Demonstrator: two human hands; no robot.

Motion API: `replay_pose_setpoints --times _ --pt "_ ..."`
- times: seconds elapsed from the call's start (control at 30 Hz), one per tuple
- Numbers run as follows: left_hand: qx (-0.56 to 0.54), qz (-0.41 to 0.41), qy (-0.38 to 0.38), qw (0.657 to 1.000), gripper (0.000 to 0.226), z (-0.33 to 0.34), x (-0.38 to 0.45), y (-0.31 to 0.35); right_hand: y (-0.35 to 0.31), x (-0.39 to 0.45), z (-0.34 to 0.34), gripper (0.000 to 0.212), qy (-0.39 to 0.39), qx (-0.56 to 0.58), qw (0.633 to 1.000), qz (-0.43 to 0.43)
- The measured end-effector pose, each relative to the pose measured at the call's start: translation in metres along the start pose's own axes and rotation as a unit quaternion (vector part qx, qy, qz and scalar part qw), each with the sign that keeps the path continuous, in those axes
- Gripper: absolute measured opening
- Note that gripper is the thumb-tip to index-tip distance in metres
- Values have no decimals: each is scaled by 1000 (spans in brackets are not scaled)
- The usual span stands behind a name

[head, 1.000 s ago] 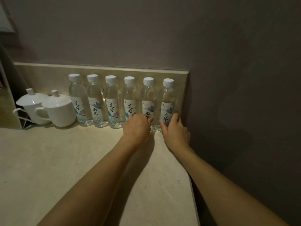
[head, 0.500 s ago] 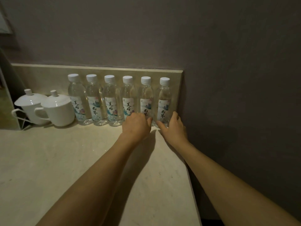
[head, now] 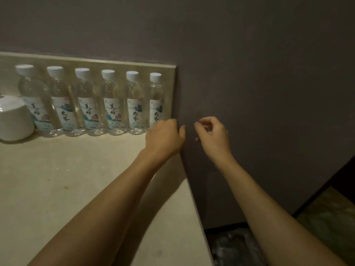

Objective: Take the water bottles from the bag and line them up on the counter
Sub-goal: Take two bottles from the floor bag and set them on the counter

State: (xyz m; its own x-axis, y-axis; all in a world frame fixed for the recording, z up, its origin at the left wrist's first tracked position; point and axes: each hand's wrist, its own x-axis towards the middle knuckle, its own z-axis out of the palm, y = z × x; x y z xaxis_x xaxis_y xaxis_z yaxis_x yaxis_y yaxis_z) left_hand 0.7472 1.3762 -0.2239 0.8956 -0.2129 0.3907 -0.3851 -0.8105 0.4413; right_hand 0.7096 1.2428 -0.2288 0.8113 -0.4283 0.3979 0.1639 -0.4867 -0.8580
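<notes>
Head view: we are drawing both hands back off the last two bottles. Our left hand (head: 165,138) is loosely curled, grasping nothing; our right hand (head: 213,134) is likewise released. Six bottles (head: 113,110) are standing in line on the table (head: 76,179), so the lining-up looks finished.

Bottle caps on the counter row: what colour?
White screw caps on all six clear plastic bottles, seen in the head view.
</notes>
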Motion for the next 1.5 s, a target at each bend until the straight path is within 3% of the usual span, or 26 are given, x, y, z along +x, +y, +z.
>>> replay_pose_setpoints --times 0.13,0.4,0.83,1.27,1.5 --pt "2 9 1 1000 40 1 -4 25 18 3 -23 6 -8 30 999 14" --pt "5 -16 -16 1000 38 28 -13 103 57 24 -81 11 -37 34 999 -8" --pt "-12 -65 -115 991 37 163 -43 245 193 29 -226 10 -51 28 995 81" --pt "-76 -115 -278 951 41 320 -83 260 323 -13 -266 9 -69 -3 963 260" --pt "-106 -150 -359 915 34 396 -98 247 401 -34 -275 7 -86 -32 917 387"
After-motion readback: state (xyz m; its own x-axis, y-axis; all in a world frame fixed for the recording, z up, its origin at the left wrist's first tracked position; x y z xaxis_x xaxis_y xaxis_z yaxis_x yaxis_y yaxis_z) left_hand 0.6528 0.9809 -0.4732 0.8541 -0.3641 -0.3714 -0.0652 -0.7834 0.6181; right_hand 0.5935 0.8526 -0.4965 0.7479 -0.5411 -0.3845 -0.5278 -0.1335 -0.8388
